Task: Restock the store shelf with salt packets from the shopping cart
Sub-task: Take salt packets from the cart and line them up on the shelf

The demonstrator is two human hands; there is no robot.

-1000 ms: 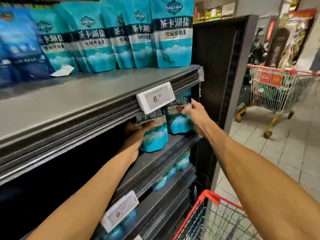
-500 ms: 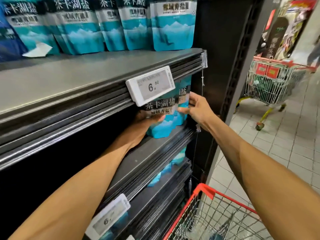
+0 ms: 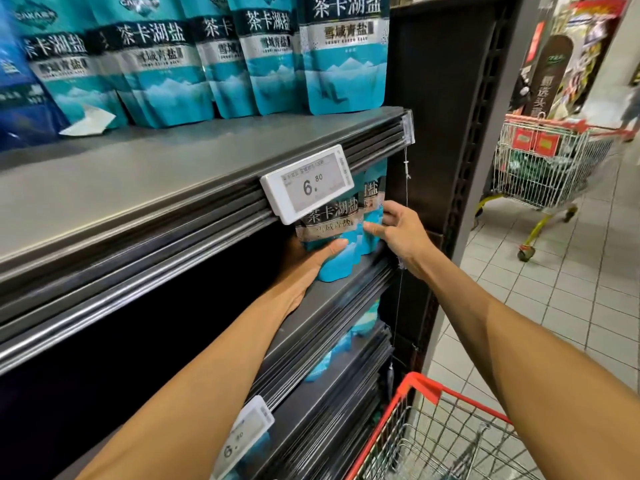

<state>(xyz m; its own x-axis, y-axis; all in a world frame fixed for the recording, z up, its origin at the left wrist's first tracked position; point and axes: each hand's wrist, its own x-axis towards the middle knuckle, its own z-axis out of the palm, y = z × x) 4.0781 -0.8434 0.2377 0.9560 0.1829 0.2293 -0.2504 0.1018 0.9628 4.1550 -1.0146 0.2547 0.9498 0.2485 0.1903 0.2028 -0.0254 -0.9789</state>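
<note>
Left hand grips front packet low on middle shelf, under price tag. Right hand pinches neighbour packet edge. Advice: seat base flat, push back upright, label forward, release once steady. Cart below right.

Salt packets: glossy plastic film is seen, smooth, with printed teal and silver panels; light is reflected off the fronts.
Shelf: brushed grey metal is shown, matt on top, with dark ribbed rails along the front edge.
Price tag: a smooth white plastic case is seen around a matt grey display.
Shopping cart: bare metal wire mesh is shown, edged by a glossy red plastic rim.
Floor: pale glazed tiles are seen, smooth, with darker grout lines.
Paper slip: thin white paper, matt, is creased.
</note>
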